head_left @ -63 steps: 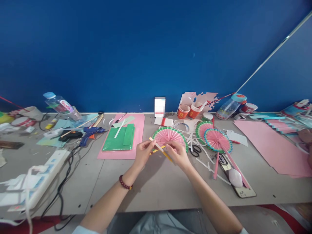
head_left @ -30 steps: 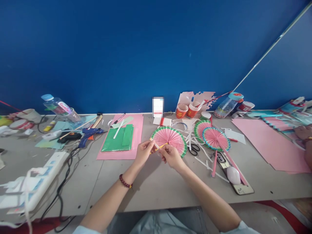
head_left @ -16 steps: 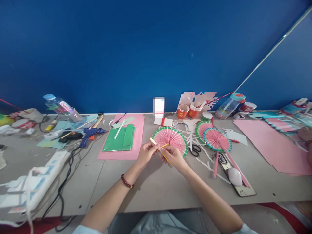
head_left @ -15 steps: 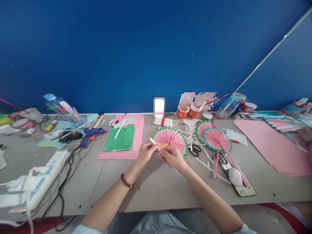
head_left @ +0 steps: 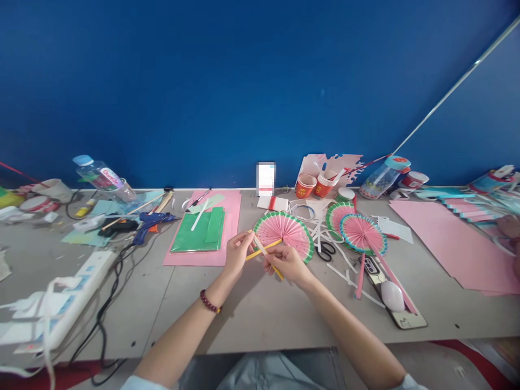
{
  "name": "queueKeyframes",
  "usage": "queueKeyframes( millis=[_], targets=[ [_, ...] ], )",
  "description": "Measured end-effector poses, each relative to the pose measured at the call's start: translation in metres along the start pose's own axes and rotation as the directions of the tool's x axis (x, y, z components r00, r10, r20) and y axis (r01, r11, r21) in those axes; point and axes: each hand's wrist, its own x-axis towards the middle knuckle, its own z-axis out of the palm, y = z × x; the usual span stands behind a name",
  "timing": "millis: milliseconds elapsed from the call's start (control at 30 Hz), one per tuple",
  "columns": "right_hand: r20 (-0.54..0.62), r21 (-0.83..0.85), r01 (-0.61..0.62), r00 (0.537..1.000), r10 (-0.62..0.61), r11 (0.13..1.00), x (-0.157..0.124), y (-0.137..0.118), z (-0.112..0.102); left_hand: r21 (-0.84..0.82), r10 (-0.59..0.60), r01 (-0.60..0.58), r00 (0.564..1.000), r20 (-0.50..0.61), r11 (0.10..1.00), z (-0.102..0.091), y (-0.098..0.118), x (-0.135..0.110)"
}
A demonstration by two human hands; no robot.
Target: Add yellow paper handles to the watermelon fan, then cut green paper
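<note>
A pink pleated paper fan (head_left: 284, 230) with a green scalloped edge is spread open over the middle of the grey table (head_left: 260, 309). Two thin yellow sticks (head_left: 262, 250) cross at its base. My left hand (head_left: 238, 250) pinches the upper end of the sticks at the fan's left edge. My right hand (head_left: 286, 264) is closed round the sticks just below the fan's pivot. A dark red bead bracelet (head_left: 209, 303) sits on my left wrist.
Two finished fans (head_left: 357, 230) lie to the right, beside scissors (head_left: 325, 250), white paper strips and a phone (head_left: 390, 298). Green paper on a pink sheet (head_left: 201, 230), a blue glue gun (head_left: 152, 222), a power strip (head_left: 69, 300) and a bottle (head_left: 101, 176) lie left. Paper cups (head_left: 314, 185) stand behind. Another person's hand (head_left: 509, 227) shows at far right.
The fan has stayed spread between my hands. My right hand has slid slightly down and left along the yellow sticks, and the sticks now cross more widely.
</note>
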Motion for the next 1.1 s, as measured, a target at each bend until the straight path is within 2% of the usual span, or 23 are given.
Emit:
queueKeyframes(
  millis=[167,267,367,433,567,667,767,833,1000,1100],
  targets=[
    [0.021,-0.003,-0.023,1.000,0.023,1.000,-0.002,-0.002,0.001,-0.057,-0.015,0.014,1.000,-0.009,0.998,0.000,0.002,-0.002],
    [0.036,0.012,-0.039,0.999,0.038,0.999,-0.001,-0.001,0.000,-0.115,-0.066,0.066,0.998,0.006,0.991,0.001,0.003,-0.001],
    [0.063,-0.008,0.019,0.998,-0.018,1.000,-0.001,0.001,0.000,-0.162,-0.149,0.150,0.989,0.018,0.975,0.001,0.003,0.000],
    [0.056,-0.036,0.068,0.996,-0.066,0.997,-0.001,0.001,0.000,-0.171,-0.172,0.180,0.983,0.064,0.969,0.002,0.004,0.000],
    [-0.081,0.028,0.113,0.991,-0.111,0.993,0.001,-0.003,-0.001,-0.051,-0.157,0.169,0.970,0.185,0.984,0.005,0.003,-0.004],
    [-0.202,0.095,0.114,0.975,-0.093,0.989,0.003,-0.005,-0.003,0.077,-0.115,0.099,0.961,0.252,0.992,0.009,-0.001,-0.009],
    [-0.298,0.112,0.137,0.949,-0.098,0.984,0.005,-0.003,-0.006,0.108,-0.059,0.030,0.959,0.276,0.994,0.014,-0.005,-0.013],
    [-0.317,0.126,0.155,0.942,-0.109,0.980,0.005,-0.002,-0.008,0.103,-0.050,0.022,0.958,0.282,0.994,0.016,-0.006,-0.014],
    [-0.277,0.209,0.132,0.958,-0.071,0.969,0.006,0.000,-0.009,0.104,-0.051,0.021,0.956,0.289,0.994,0.015,-0.004,-0.015],
    [-0.333,0.173,0.188,0.935,-0.122,0.967,0.006,0.000,-0.008,0.100,-0.067,0.039,0.952,0.300,0.994,0.013,-0.005,-0.014]
  ],
)
